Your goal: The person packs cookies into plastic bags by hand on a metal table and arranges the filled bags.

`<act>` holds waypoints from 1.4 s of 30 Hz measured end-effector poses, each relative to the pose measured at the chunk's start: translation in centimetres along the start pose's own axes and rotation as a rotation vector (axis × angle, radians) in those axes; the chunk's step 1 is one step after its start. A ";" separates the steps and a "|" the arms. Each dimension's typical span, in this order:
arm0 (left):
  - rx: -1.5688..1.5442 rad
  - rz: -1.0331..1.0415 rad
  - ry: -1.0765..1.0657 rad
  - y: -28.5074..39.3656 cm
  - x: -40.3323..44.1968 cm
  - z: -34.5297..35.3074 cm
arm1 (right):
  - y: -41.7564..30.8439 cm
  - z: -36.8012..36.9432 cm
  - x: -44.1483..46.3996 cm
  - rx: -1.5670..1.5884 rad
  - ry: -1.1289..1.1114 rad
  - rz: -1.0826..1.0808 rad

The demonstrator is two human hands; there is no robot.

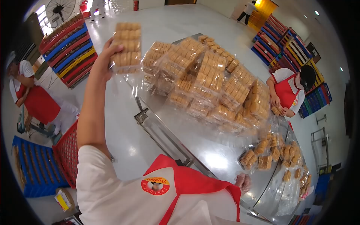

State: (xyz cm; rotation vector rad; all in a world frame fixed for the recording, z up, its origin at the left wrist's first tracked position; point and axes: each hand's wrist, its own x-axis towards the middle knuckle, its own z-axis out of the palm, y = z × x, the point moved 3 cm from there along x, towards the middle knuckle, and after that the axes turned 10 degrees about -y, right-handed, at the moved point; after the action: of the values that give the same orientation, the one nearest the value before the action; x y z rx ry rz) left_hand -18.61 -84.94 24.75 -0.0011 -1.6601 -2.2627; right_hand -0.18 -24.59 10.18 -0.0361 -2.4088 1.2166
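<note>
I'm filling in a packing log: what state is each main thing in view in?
Raised pack: filled, in clear plastic
Left hand: gripping that pack
Right hand: partly hidden, grip unclear
Piled packs: filled, heaped on the table
Co-worker's hands: holding golden pieces
Multicoloured crates: stacked
Fan: upright, spinning unclear

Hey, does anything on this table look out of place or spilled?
Nothing looks plainly spilled or damaged. The untidiest spot is the right side of the table, where a few small baked pieces lie scattered among clear plastic, apart from the heaped packs. Whether they're bagged, I can't tell.
</note>
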 end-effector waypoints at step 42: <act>1.674 -0.106 -0.565 -5.9 8.4 18.3 | 12.8 0.3 -22.0 0.136 0.164 1.060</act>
State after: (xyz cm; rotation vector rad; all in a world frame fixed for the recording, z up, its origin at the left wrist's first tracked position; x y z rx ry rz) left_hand -31.64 -68.60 26.79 -0.1573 -3.2764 -0.2776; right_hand 17.37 -21.67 -8.01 -1.4456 -2.1340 1.6699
